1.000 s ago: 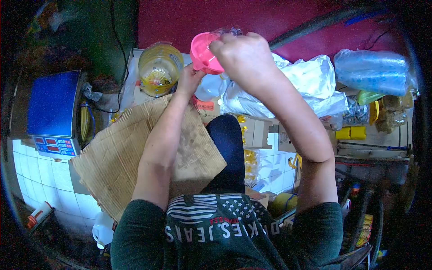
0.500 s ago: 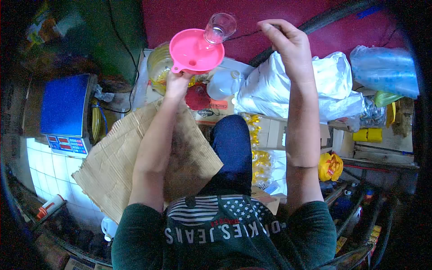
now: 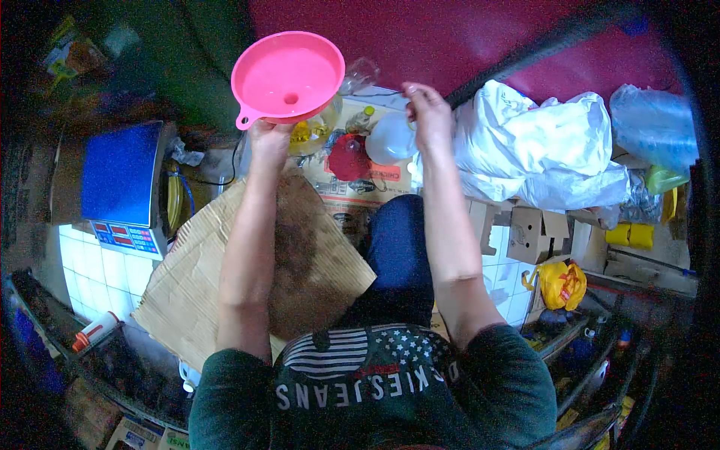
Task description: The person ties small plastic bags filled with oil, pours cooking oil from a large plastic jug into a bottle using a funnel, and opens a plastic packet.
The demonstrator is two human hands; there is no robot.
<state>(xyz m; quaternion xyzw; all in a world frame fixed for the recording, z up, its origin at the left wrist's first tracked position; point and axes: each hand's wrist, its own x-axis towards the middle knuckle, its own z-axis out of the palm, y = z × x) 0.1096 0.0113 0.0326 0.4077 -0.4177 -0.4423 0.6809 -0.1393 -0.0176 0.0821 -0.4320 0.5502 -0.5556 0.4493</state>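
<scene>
My left hand [image 3: 270,142] is closed around the underside of a pink funnel [image 3: 289,71], whose wide mouth faces the camera. Behind the funnel stands a clear round container [image 3: 319,127] with yellow contents. A clear cup [image 3: 361,75] is just right of the funnel's rim, apart from both hands. My right hand [image 3: 429,112] is raised above the whitish translucent jug [image 3: 391,139], fingers bent and apart, with nothing visible in them. Left of that jug are a dark red round item [image 3: 349,157] and a small bottle with a yellow-green cap [image 3: 361,120].
A blue-topped scale [image 3: 124,172] stands at the left. Flat cardboard [image 3: 210,270] lies under my left forearm. White plastic bags [image 3: 532,139] fill the right side, with a yellow bag [image 3: 562,285] and an open box [image 3: 536,232] below them.
My left hand has moved the funnel left and closer to the camera. My right hand came away from the funnel and cup, rose to the right, then came lower and back toward the middle.
</scene>
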